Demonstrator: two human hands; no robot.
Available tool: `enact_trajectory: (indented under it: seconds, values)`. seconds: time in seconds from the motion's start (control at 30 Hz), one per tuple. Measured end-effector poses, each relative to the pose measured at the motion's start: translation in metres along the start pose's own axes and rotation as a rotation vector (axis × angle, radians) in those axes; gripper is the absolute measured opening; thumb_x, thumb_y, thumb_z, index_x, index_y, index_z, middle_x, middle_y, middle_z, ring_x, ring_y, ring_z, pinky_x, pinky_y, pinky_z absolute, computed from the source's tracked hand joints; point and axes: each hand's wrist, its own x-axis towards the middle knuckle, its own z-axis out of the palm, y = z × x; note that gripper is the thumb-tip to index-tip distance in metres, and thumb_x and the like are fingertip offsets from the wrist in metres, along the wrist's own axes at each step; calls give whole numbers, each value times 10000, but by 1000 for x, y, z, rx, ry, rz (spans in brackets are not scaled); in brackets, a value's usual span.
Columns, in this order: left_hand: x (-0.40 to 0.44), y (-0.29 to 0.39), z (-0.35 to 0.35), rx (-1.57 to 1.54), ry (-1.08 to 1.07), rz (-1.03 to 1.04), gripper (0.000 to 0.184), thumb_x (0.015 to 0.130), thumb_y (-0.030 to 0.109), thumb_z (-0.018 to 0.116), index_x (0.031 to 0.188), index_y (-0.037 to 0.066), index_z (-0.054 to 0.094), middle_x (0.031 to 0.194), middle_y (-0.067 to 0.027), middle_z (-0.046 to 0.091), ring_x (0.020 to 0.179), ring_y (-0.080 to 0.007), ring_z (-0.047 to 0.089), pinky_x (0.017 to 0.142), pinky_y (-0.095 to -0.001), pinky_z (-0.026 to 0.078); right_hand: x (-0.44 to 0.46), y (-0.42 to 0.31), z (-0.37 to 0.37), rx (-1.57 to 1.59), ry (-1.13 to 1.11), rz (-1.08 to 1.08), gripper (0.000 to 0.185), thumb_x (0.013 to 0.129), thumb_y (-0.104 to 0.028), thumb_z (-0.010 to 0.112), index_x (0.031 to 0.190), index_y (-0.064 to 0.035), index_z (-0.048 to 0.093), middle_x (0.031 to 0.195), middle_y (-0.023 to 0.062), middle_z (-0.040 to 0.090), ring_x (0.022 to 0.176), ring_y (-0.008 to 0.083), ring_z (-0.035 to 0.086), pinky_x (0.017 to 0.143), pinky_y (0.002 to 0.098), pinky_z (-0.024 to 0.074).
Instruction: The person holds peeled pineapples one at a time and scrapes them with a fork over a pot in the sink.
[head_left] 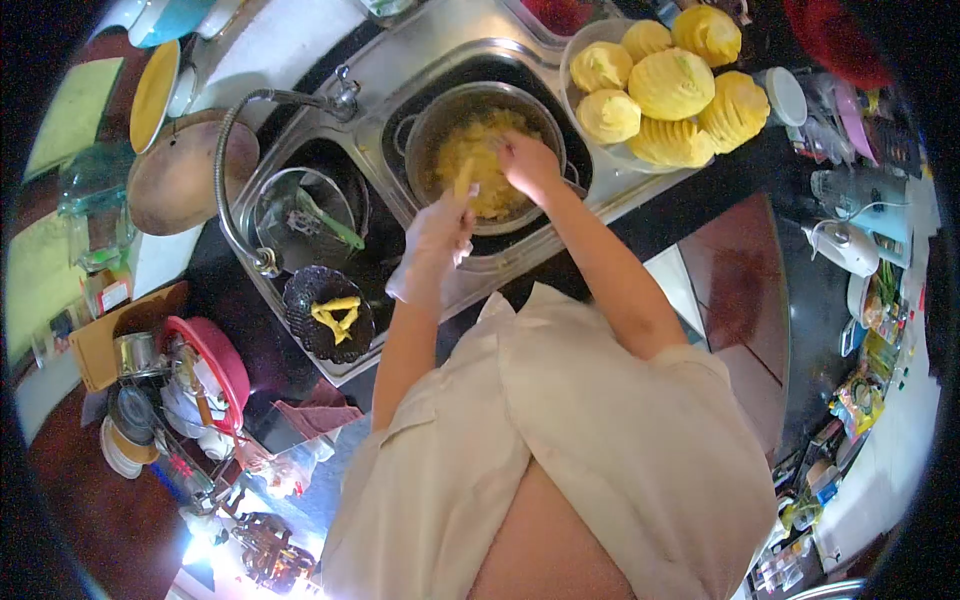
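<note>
A large metal pot (406, 160) stands in the sink basin, with yellow pieces (490, 205) that look like pineapple inside. Over the pot's near left side, my left hand (437, 228), partly covered by something whitish like a glove, is closed round a long yellow piece (465, 180). My right hand (527, 165) is above the pot's right half, its fingers curled together; whatever they hold is too small to make out. To the right of the sink, a clear bowl (572, 85) holds several peeled pineapples (672, 84) with grooved surfaces.
A curved faucet hose (222, 170) arches over the left basin, where a glass bowl (262, 215) holds a green-handled tool (340, 232). Near it, a dark dish (300, 318) has yellow strips. Further left are a brown pan (190, 175) and a pink basin (235, 365) of dishes.
</note>
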Motion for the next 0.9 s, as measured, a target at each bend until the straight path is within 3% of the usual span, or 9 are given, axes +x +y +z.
enact_trajectory:
  seconds: [0.1,0.17,0.27,0.37,0.43,0.5,0.6,0.67,0.9]
  values:
    - [-10,4,-7,-256,-148,119,223,840,264,615,1002,109,616,647,6,509,405,-62,402,340,-194,314,19,-1,-4,287,236,-126,293,847,-337,532,974,-94,633,858,115,666,668,280,633,572,410,487]
    - [-10,9,-12,-244,-175,102,234,847,249,610,1024,96,612,649,7,515,406,-57,400,341,-185,306,6,-22,-58,808,-446,202,290,852,-338,581,1005,-95,618,832,56,647,449,71,440,392,227,310]
    - [2,18,-24,-169,-228,98,243,846,216,617,1056,94,605,669,-4,544,426,-52,416,351,-164,300,-5,-10,-73,1007,-655,65,262,821,-289,646,974,-80,607,791,-17,597,451,-12,268,389,160,168]
    - [3,24,-20,-75,-262,101,287,855,230,606,1087,63,580,716,-29,585,430,-72,442,351,-164,301,-17,-4,-82,1135,-629,103,224,790,-220,683,924,-62,596,767,-10,597,435,0,288,382,172,189]
    - [-26,40,-7,-556,-313,251,318,854,246,595,1079,22,572,773,-60,610,473,-118,497,395,-194,361,-27,-4,-82,1177,-563,170,226,770,-204,699,912,-60,598,766,-9,602,432,0,279,381,175,183]
    - [-17,33,11,-589,-292,290,323,856,252,586,1072,12,567,797,-71,615,523,-141,528,445,-219,398,-34,-5,-78,1219,-494,233,230,750,-188,715,901,-58,600,765,-7,607,430,1,270,381,178,177]
    - [-1,12,25,-471,-294,358,293,859,233,578,1062,21,558,847,-87,619,670,-177,585,590,-281,464,-44,-11,-46,1077,-341,294,264,726,-185,733,910,-35,616,805,26,638,479,30,394,430,185,300]
    - [29,-4,24,-445,-286,375,227,857,200,579,1005,28,573,851,-81,621,669,-170,586,580,-278,464,-47,-10,-20,955,-65,12,313,667,-255,761,841,-28,634,736,44,623,597,128,525,536,279,418]
    - [-4,8,16,-421,-163,277,174,853,160,570,898,-9,568,681,-57,535,546,-149,523,492,-261,445,-31,2,-24,717,-115,-4,425,864,-419,519,902,-6,611,730,155,612,667,280,593,636,390,456]
